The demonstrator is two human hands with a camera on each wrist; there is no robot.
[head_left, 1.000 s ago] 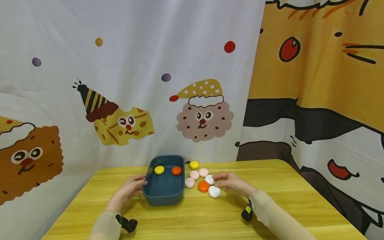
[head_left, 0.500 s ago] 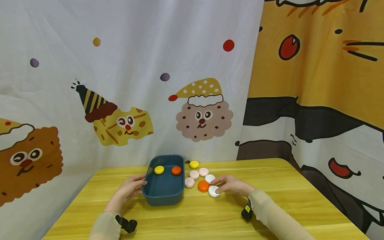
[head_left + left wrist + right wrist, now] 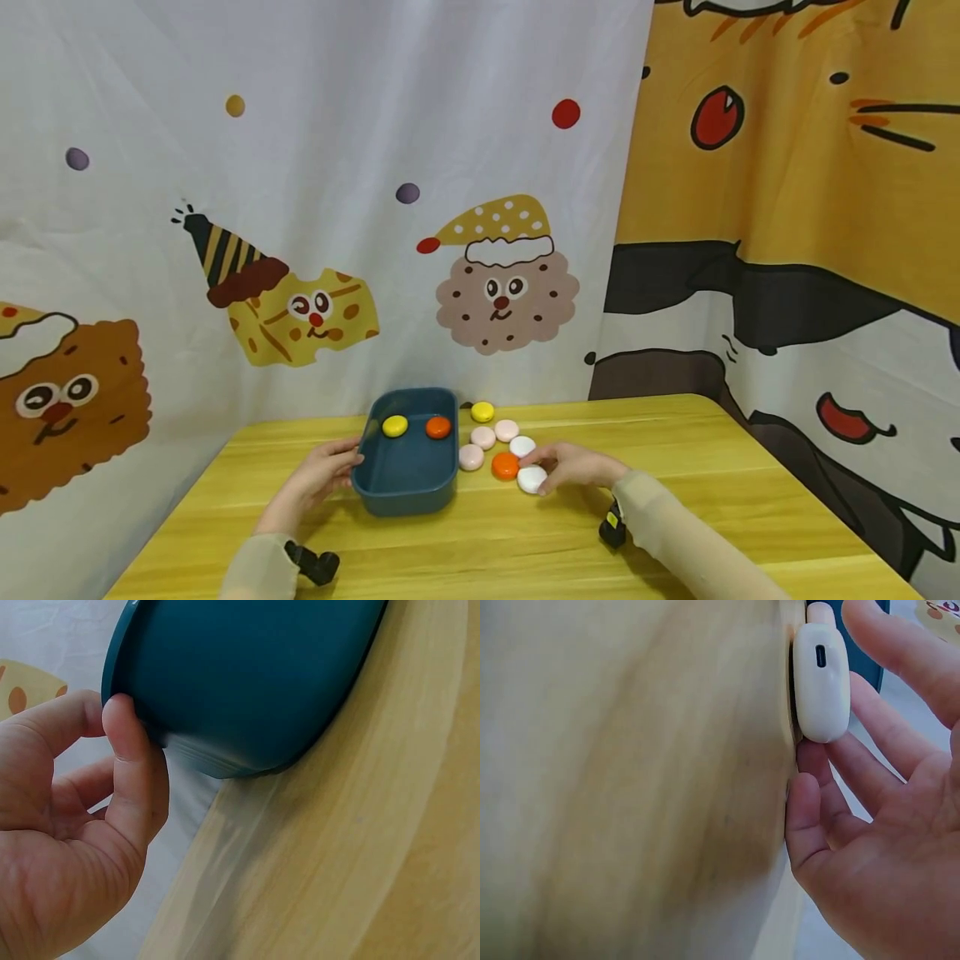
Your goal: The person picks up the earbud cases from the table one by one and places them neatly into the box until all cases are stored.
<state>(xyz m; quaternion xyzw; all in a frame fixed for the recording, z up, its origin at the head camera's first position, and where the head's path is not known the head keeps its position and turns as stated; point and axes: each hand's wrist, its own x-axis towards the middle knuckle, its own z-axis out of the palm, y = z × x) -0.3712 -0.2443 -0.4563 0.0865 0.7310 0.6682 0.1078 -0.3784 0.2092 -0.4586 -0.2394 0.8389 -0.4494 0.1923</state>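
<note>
A wood-grained worktop (image 3: 525, 550) carries a blue bin (image 3: 405, 502). The left hand (image 3: 326, 471), at the bin's nine o'clock, grasps its wall, as it did a second ago. The right hand (image 3: 577, 464), at three o'clock, has since closed in: its thumb and forefinger now appear to pinch the near white disc (image 3: 529, 479), so that piece looks secured but not yet lifted. It lies at the bin's four o'clock, below an orange disc (image 3: 506, 466). Inside, a yellow piece (image 3: 394, 426) sits towards eleven, an orange piece (image 3: 438, 427) towards one.
</note>
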